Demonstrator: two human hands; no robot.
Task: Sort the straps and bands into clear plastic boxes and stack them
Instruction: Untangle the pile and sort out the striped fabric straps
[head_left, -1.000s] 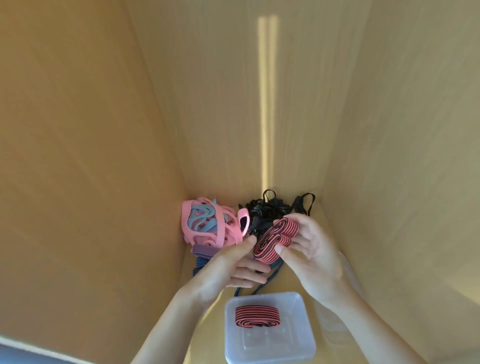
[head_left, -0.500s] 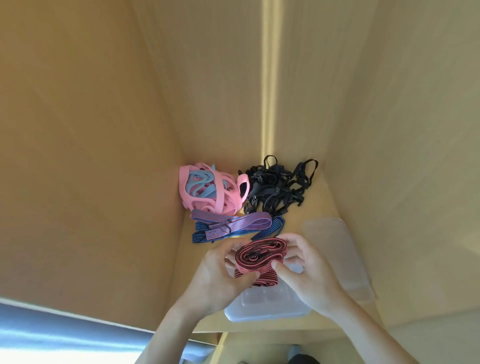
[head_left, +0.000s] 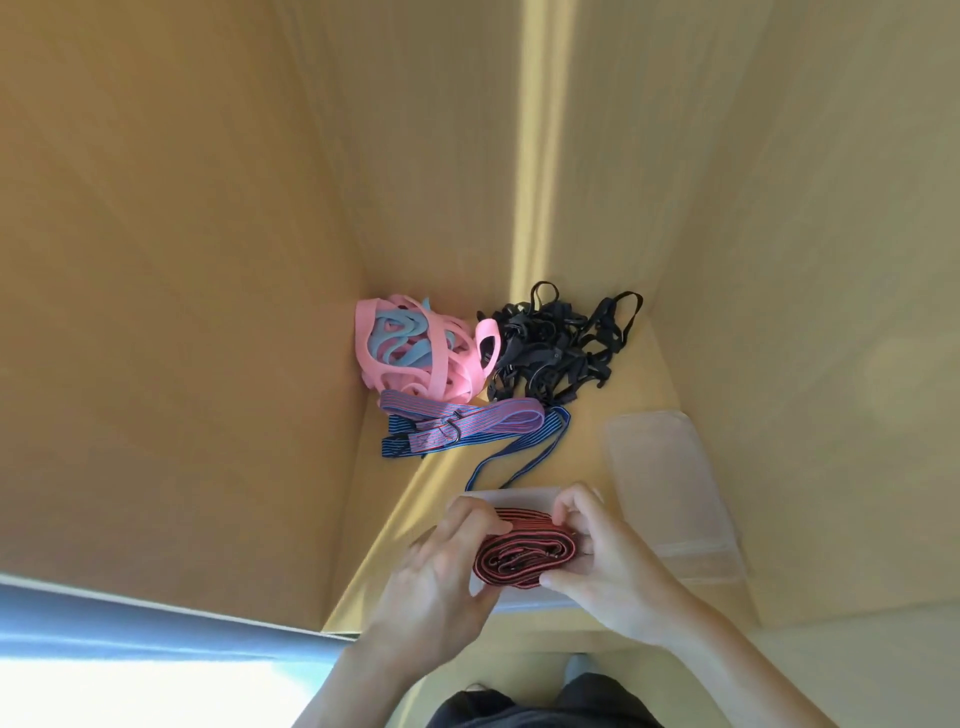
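A coiled red-and-black striped strap (head_left: 524, 558) is held between my left hand (head_left: 441, 577) and my right hand (head_left: 602, 561), right over a clear plastic box (head_left: 519, 496) at the shelf's front edge. The box is mostly hidden under my hands and the coil. Behind it lie a purple striped strap (head_left: 467, 418) and a blue striped strap (head_left: 498, 452). A heap of pink and light blue bands (head_left: 415, 348) sits in the back left corner, with a tangle of black straps (head_left: 556, 348) beside it.
A clear plastic lid (head_left: 670, 483) lies on the wooden shelf (head_left: 613, 410) to the right of the box. Wooden walls close in on the left, back and right. Dark trousers show below the shelf edge.
Both hands carried the red striped coil from near the black tangle back toward me and down over the clear box. The view tilted downward, revealing the purple and blue straps.
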